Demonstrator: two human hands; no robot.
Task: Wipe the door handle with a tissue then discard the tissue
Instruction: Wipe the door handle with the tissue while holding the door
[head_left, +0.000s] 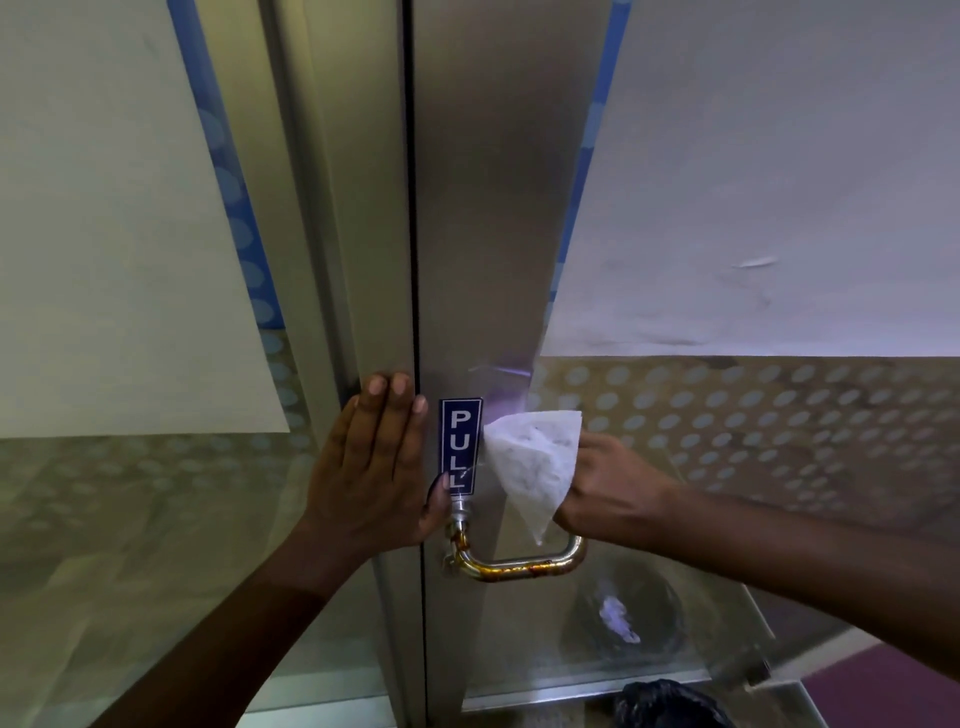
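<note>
A left hand (376, 462) lies flat and open on the metal frame (358, 260), fingers together, straddling the dark seam between frame and door (483, 208); its thumb reaches the foot of a blue PULL sign (460, 446). Just right of the sign, a white tissue (535, 467) (crumpled into a loose cone) covers the upright of the handle (519, 566), whose brassy lower bend shows below. The right hand (610, 486) is clenched on the tissue and the bar beneath it. A dark bag (670, 704) sits at bottom right.
</note>
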